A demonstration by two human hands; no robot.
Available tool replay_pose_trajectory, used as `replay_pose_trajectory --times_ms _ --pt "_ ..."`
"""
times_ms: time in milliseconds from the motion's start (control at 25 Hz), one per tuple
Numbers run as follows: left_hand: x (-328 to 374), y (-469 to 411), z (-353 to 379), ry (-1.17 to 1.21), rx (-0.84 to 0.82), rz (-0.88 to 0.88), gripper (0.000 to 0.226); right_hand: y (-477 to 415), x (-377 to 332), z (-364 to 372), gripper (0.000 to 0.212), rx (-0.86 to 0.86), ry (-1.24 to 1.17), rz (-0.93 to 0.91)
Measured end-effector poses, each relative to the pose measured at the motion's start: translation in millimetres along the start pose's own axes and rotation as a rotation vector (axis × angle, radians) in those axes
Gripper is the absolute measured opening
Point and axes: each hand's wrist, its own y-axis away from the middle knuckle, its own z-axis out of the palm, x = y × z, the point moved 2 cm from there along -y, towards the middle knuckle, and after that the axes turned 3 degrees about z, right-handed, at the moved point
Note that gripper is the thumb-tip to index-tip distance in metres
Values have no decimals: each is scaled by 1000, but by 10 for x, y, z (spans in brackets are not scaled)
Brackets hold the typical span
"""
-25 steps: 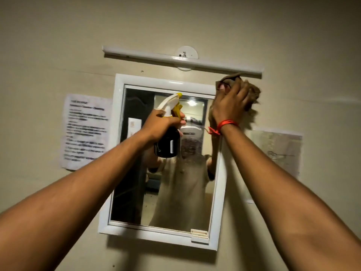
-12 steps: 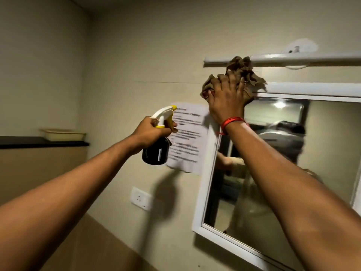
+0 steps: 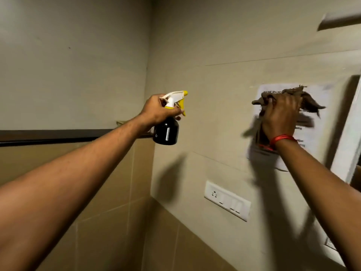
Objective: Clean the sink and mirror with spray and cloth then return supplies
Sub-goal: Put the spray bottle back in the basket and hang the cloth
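Observation:
My left hand (image 3: 156, 111) grips a spray bottle (image 3: 167, 130) by its neck; the bottle is black with a white and yellow trigger head and is held up near the room's corner. My right hand (image 3: 280, 116), with a red thread at the wrist, clutches a crumpled brown cloth (image 3: 304, 100) in front of a paper notice (image 3: 320, 122) on the wall. The mirror (image 3: 354, 137) shows only as a white frame edge at the far right. The sink is out of view.
A white switch and socket plate (image 3: 227, 200) sits on the wall below the notice. A dark ledge (image 3: 48, 136) runs along the left wall. The end of a light fitting (image 3: 340, 21) shows at top right.
The view has swung left, so the mirror has slid almost out of frame. My right hand with the cloth has left the mirror's top edge and now is over the notice. The bottle stays raised.

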Motion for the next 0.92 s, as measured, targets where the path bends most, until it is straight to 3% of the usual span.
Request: replay_pose_trajectory --times_ms 160,360,560,760,920 --pt "-425 -358 -460 -206 95 -2 37 12 -837 594 30 115 -258 -22" --pt "-1094 -692 -985 -306 258 -140 67 692 -1595 1790 24 -58 -558 40" --pt "-1899 -1186 -1385 -421 345 -197 69 1217 -2068 3019 21 -171 -786 79" --pt "-2620 -1984 -1629 -402 399 -144 77 1276 -2393 4133 35 -269 -931 22" --pt "-3210 -2712 -1678 -401 431 -99 64 1234 -2628 5010 39 -328 -994 19"
